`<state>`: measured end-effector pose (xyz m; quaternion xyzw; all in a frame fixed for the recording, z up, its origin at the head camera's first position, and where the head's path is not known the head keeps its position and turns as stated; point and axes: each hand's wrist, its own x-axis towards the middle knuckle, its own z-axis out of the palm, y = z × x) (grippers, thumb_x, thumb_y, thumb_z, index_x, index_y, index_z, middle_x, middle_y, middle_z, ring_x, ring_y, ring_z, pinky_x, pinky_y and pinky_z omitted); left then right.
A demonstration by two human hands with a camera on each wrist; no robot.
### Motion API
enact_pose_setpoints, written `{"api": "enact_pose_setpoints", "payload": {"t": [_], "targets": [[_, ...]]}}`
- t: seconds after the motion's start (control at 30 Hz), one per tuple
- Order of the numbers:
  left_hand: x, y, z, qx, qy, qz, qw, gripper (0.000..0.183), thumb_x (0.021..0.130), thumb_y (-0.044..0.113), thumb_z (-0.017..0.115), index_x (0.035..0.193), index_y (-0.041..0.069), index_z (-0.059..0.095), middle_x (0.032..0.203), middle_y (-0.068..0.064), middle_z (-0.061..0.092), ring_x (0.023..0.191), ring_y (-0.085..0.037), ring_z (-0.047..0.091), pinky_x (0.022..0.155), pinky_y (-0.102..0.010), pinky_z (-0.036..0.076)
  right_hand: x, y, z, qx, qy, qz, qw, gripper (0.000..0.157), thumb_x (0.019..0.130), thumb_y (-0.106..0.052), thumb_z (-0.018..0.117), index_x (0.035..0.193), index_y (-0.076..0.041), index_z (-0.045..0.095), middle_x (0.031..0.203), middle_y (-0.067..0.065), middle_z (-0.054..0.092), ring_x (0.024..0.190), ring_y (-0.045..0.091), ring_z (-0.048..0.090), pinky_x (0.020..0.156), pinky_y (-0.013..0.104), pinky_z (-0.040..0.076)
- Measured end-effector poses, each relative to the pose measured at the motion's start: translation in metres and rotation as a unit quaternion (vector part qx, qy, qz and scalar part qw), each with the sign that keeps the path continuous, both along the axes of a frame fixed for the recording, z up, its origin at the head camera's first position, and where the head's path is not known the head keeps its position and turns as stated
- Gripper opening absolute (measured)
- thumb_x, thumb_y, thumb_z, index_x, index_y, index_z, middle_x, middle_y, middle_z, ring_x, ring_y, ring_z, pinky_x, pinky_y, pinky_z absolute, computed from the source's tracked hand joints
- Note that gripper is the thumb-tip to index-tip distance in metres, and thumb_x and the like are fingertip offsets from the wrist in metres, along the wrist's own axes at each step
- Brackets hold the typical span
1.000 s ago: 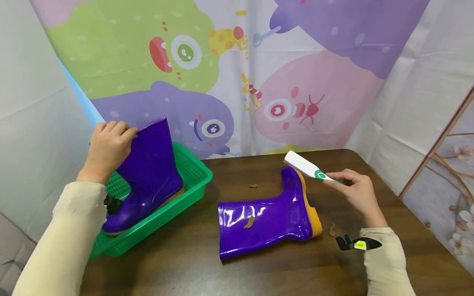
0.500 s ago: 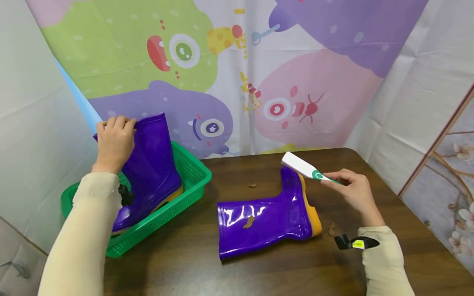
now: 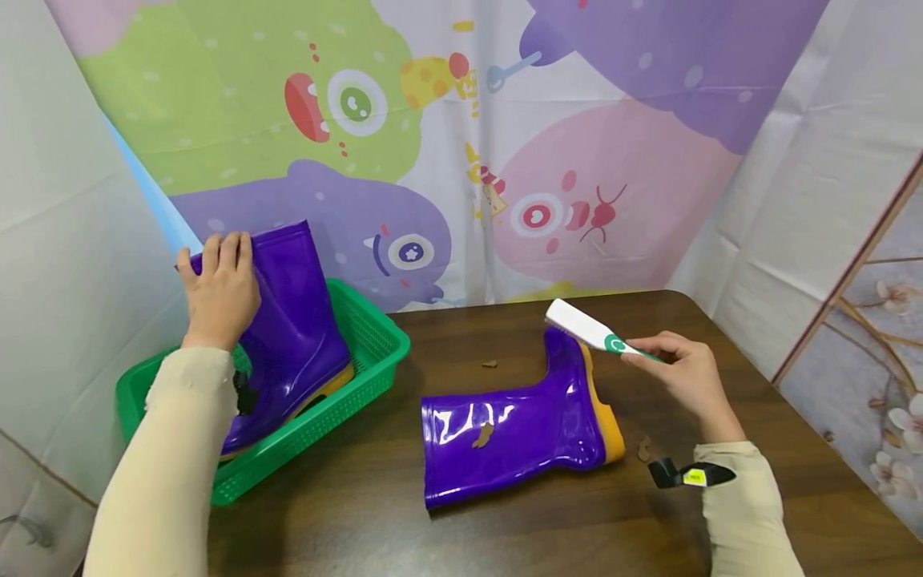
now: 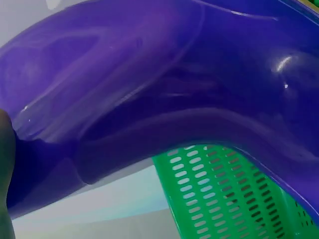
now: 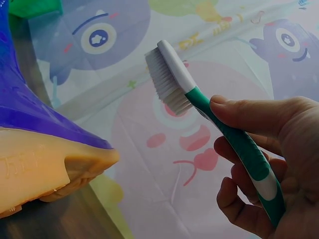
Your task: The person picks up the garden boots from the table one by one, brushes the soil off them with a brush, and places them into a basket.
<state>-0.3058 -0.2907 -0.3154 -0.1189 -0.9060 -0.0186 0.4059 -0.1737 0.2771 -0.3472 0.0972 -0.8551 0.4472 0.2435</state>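
Note:
In the head view my left hand (image 3: 222,292) holds a purple rain boot (image 3: 299,304) by its top rim, fingers hooked over the edge. That boot stands tilted in a green plastic basket (image 3: 366,397); my forearm hides part of its toe. Its glossy shaft (image 4: 124,74) fills the left wrist view. My right hand (image 3: 685,370) grips the green handle of a white-headed scrub brush (image 3: 580,323). The bristles (image 5: 167,82) show in the right wrist view, apart from the sole. A second rain boot (image 3: 505,441) lies on its side, yellow sole (image 3: 607,421) facing right.
A brown mud-like patch (image 3: 483,435) marks the lying boot's shaft. Small brown bits (image 3: 644,449) lie on the dark wooden table (image 3: 346,529). A cartoon-printed cloth (image 3: 461,160) hangs behind the table, with pale panels at both sides.
My left hand has shifted slightly right at the rim, its fingers now more spread, and the boot in the basket has turned a little. The brush and lying boot have hardly moved.

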Motion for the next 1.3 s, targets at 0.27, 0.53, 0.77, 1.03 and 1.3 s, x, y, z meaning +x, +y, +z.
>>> {"api": "enact_pose_setpoints", "payload": {"t": [0.27,0.53,0.77,1.03,1.3], "targets": [[0.005,-0.013,-0.009,0.059,-0.104,0.077,0.9899,0.066,0.101,0.020,0.047,0.155,-0.004,0.017,0.160,-0.026,0.009,0.147,-0.045,-0.003,0.110,-0.072,-0.001,-0.017,0.014,-0.024,0.002,-0.008,-0.008,1.000,0.021,0.080,0.001,0.081,0.100,0.007,0.075,0.072,-0.001,0.066,0.061,0.008,0.046,0.050,0.019,0.038],[0.006,-0.020,-0.030,0.157,-0.040,0.004,0.9867,0.070,0.098,0.007,0.056,0.154,-0.007,0.018,0.156,-0.034,0.009,0.137,-0.058,0.022,0.108,-0.067,0.026,-0.021,0.018,-0.034,0.004,-0.028,-0.012,1.000,0.023,0.083,-0.015,0.083,0.101,-0.001,0.078,0.074,-0.005,0.065,0.064,0.012,0.048,0.053,0.021,0.039],[0.003,-0.025,-0.042,0.179,0.016,-0.064,0.9816,0.068,0.092,-0.003,0.061,0.149,-0.014,0.027,0.152,-0.040,0.015,0.134,-0.058,0.028,0.108,-0.063,0.031,-0.014,0.007,-0.022,0.015,-0.023,0.000,1.000,0.021,0.082,-0.005,0.081,0.100,0.004,0.076,0.074,0.001,0.065,0.062,0.010,0.047,0.052,0.020,0.039],[0.003,-0.024,-0.058,0.181,-0.042,-0.024,0.9822,0.073,0.087,0.007,0.064,0.149,-0.011,0.029,0.150,-0.042,0.017,0.129,-0.062,0.030,0.098,-0.073,0.026,0.001,-0.008,0.000,0.015,-0.027,0.003,1.000,0.019,0.083,0.000,0.079,0.099,0.009,0.074,0.073,0.006,0.065,0.062,0.010,0.046,0.052,0.019,0.039],[0.001,-0.017,-0.067,0.172,-0.080,-0.003,0.9819,0.070,0.088,0.002,0.056,0.150,-0.011,0.027,0.153,-0.040,0.010,0.126,-0.065,0.028,0.094,-0.072,0.020,-0.019,0.007,-0.027,0.016,-0.026,0.005,1.000,0.022,0.082,-0.002,0.081,0.101,0.006,0.075,0.074,0.000,0.065,0.063,0.010,0.047,0.052,0.019,0.039]]}}
